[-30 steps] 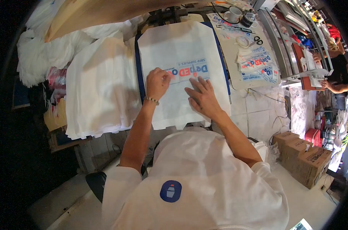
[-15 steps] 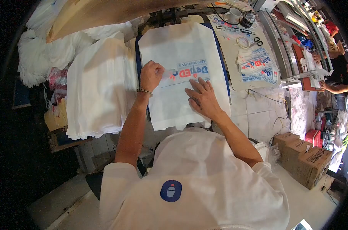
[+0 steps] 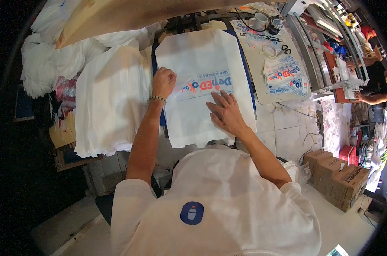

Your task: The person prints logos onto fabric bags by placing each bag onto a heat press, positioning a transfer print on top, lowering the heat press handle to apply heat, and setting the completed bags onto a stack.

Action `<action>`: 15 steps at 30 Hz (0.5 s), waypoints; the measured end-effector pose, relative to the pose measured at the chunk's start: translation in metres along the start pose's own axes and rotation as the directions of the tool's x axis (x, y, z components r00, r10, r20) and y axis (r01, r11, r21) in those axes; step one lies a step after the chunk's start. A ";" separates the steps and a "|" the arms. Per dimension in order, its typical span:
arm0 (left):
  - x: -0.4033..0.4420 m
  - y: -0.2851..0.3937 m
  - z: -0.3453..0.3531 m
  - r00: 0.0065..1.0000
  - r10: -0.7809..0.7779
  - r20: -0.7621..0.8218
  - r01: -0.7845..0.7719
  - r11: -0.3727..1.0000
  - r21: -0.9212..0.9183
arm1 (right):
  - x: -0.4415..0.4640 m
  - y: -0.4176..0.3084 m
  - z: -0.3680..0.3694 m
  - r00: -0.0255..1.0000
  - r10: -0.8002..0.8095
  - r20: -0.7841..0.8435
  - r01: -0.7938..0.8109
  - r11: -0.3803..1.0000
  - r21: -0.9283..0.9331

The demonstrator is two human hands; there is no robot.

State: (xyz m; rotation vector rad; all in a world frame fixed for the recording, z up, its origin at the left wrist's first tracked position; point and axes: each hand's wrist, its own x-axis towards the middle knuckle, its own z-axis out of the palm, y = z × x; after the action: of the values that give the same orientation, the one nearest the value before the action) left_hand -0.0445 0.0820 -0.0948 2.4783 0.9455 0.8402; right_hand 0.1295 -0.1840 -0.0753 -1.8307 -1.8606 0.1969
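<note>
A white bag-like sheet point(image 3: 193, 51) lies flat on a blue-edged board in front of me. Across its middle rests a clear printed film point(image 3: 204, 85) with blue and red lettering, upside down from my side. My left hand point(image 3: 164, 83), a beaded bracelet at its wrist, is closed in a pinch at the film's left end; the fingers partly hide the held edge. Spread out, my right hand point(image 3: 228, 113) lies on the sheet, its fingertips at the lower edge of the lettering.
Stacked white sheets point(image 3: 110, 94) stand to the left. On the right-hand board are more printed films point(image 3: 285, 74), scissors point(image 3: 286, 49), a tape roll point(image 3: 270, 49) and a mug point(image 3: 258, 20). Cardboard boxes point(image 3: 336, 179) sit lower right. Another person's arm point(image 3: 372, 98) shows far right.
My left hand has shifted slightly left, and more lettering shows at the film's left end. My right hand stays nearly in place on the sheet.
</note>
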 end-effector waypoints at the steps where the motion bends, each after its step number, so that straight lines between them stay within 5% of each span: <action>1: -0.002 0.001 -0.001 1.000 0.002 -0.019 -0.001 1.000 0.016 | -0.002 -0.001 0.000 1.000 -0.002 0.003 0.002 1.000 0.002; 6: 0.007 -0.005 -0.013 0.993 -0.037 -0.109 0.051 0.990 0.130 | 0.001 -0.001 -0.002 1.000 0.003 0.014 -0.003 1.000 -0.008; 11: 0.014 -0.006 -0.057 0.914 -0.056 -0.401 0.160 0.960 0.231 | 0.002 0.000 -0.006 1.000 -0.023 0.010 0.023 1.000 0.008; 12: 0.015 0.000 -0.069 0.864 -0.098 -0.494 0.231 0.948 0.216 | 0.002 0.003 -0.009 0.999 -0.037 0.014 0.037 0.999 0.000; 14: 0.004 0.032 -0.101 0.838 -0.285 -0.465 0.232 0.958 -0.169 | 0.003 0.014 -0.020 0.998 0.014 -0.064 -0.006 0.993 0.122; 15: -0.009 0.049 -0.120 0.879 -0.224 -0.421 0.202 0.975 -0.097 | 0.002 0.022 -0.026 0.989 0.075 -0.128 -0.042 0.969 0.245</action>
State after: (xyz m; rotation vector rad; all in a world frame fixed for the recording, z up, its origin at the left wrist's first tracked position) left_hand -0.1031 0.0544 0.0177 2.1289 1.2960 1.3463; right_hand 0.1607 -0.1871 -0.0627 -1.6885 -1.6141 0.2975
